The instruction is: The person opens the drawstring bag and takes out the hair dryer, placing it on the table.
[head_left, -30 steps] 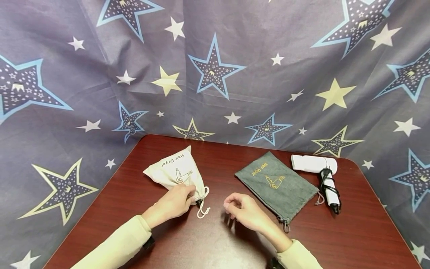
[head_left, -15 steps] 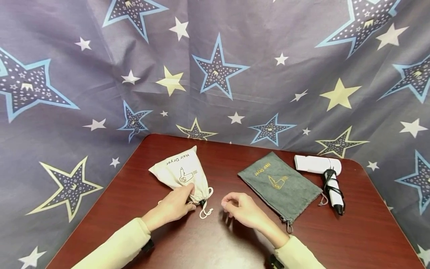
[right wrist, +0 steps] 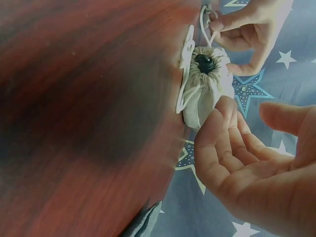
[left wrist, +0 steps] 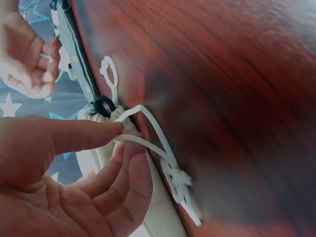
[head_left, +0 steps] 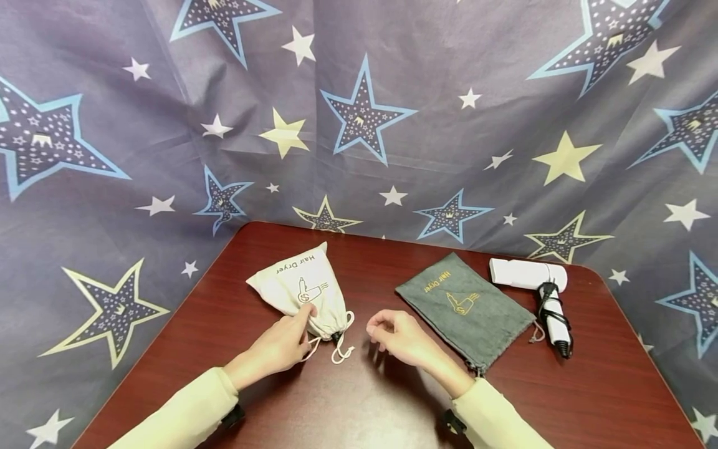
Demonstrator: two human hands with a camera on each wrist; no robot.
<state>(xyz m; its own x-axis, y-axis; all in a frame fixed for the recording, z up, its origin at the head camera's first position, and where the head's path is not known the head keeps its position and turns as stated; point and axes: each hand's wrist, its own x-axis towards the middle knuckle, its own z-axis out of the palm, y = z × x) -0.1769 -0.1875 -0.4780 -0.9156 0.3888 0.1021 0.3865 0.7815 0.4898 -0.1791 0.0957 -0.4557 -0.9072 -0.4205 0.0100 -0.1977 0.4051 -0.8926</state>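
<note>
A cream drawstring pouch [head_left: 294,280] printed "Hair Dryer" lies at the left of the table, its gathered mouth toward me. Something black [right wrist: 203,63] pokes out of that mouth. My left hand [head_left: 283,343] is at the pouch's left side, and the left wrist view shows thumb and finger pinching the white drawstring [left wrist: 155,126] near its knotted end. The other cord loop [head_left: 340,357] trails on the table to the right of the mouth. My right hand [head_left: 401,337] hovers to the right of the pouch, fingers loosely curled, holding nothing.
A flat grey "Hair Dryer" pouch [head_left: 465,312] lies right of centre. Behind it at the right is a white hair dryer [head_left: 518,273] with its black cord wrapped around the handle. A star-patterned cloth [head_left: 359,181] hangs behind the reddish-brown table [head_left: 359,399].
My left hand has moved from the pouch's mouth back to its left side and now pinches the drawstring there. My right hand stays nearly in place. The view has shifted slightly.
</note>
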